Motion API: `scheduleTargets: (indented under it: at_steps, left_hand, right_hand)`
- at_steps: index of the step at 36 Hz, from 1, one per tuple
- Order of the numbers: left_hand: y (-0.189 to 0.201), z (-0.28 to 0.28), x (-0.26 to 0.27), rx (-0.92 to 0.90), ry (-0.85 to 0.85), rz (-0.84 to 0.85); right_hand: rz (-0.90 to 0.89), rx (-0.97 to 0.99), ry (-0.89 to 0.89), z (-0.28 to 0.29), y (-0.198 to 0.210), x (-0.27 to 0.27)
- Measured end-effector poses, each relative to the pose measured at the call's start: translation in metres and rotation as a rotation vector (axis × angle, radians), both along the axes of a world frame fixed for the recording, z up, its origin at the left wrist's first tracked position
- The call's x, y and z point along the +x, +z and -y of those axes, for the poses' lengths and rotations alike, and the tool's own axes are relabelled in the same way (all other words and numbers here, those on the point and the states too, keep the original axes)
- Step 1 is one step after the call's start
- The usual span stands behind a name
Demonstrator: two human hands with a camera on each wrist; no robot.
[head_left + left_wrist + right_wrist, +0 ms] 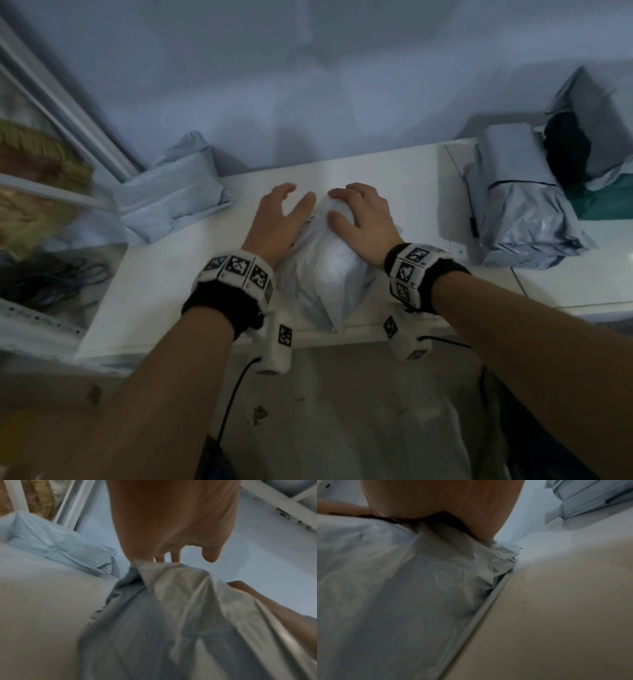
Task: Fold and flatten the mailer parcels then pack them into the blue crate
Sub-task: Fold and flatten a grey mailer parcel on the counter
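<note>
A puffy grey mailer parcel (322, 274) lies lengthwise in the middle of the white table (164, 281), its near end at the front edge. My right hand (363, 219) presses down on the parcel's far end with fingers spread over the plastic. My left hand (274, 219) is at the parcel's far left side, fingers straight and spread, thumb against the plastic. In the left wrist view my left hand (171, 520) reaches over the crumpled parcel (154, 615). The right wrist view shows my right hand (436, 500) on the parcel (385, 588).
A second grey parcel (171, 202) sits at the table's far left corner. Stacked grey parcels (520, 212) stand at the right, with something dark and a teal surface (599, 202) behind them. A shelf frame (68, 109) and cables (58, 277) are at the left.
</note>
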State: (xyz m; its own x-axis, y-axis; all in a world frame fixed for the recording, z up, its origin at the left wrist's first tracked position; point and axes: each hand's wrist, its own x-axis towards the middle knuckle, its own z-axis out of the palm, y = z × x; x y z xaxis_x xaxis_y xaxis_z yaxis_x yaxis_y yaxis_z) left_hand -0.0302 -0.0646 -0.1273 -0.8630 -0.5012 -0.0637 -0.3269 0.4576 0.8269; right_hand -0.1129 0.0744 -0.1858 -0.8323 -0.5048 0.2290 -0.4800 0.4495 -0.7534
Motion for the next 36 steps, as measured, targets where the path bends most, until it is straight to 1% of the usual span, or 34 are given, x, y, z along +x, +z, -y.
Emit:
scheduleTargets:
  at_steps: [4, 6, 8, 13, 19, 23, 26, 30, 33, 36]
  left_hand:
    - [-0.013, -0.008, -0.010, 0.049, -0.200, 0.093]
    - [-0.019, -0.011, -0.010, 0.120, -0.222, 0.095]
    - [-0.019, -0.013, -0.010, 0.170, -0.200, 0.096]
    - [-0.016, -0.023, -0.007, 0.188, -0.113, 0.087]
    - [-0.016, -0.035, -0.003, 0.176, -0.005, 0.071]
    - [-0.018, -0.039, 0.005, 0.226, 0.035, 0.072]
    - [-0.020, -0.043, 0.011, 0.286, 0.073, 0.054]
    - [-0.022, -0.050, 0.016, 0.281, 0.113, 0.017]
    - [-0.023, -0.053, 0.016, 0.284, 0.122, 0.002]
    - [-0.022, -0.049, 0.014, 0.240, 0.098, 0.002]
  right_hand:
    - [0.001, -0.014, 0.044, 0.001, -0.002, -0.006]
    - [0.003, -0.027, 0.075, 0.001, -0.001, -0.010]
    - [0.003, -0.034, 0.114, 0.001, 0.003, -0.014]
    - [0.018, 0.001, 0.199, 0.003, 0.006, -0.026]
    - [0.218, 0.069, 0.187, 0.000, 0.015, -0.024]
    - [0.283, 0.094, 0.176, 0.000, 0.022, -0.017]
    - [0.265, 0.142, 0.126, 0.003, 0.030, -0.010]
    - [0.201, 0.234, 0.059, 0.007, 0.040, 0.002]
    - [0.293, 0.153, 0.064, 0.008, 0.039, 0.010]
    - [0.358, 0.064, 0.086, 0.005, 0.033, 0.011]
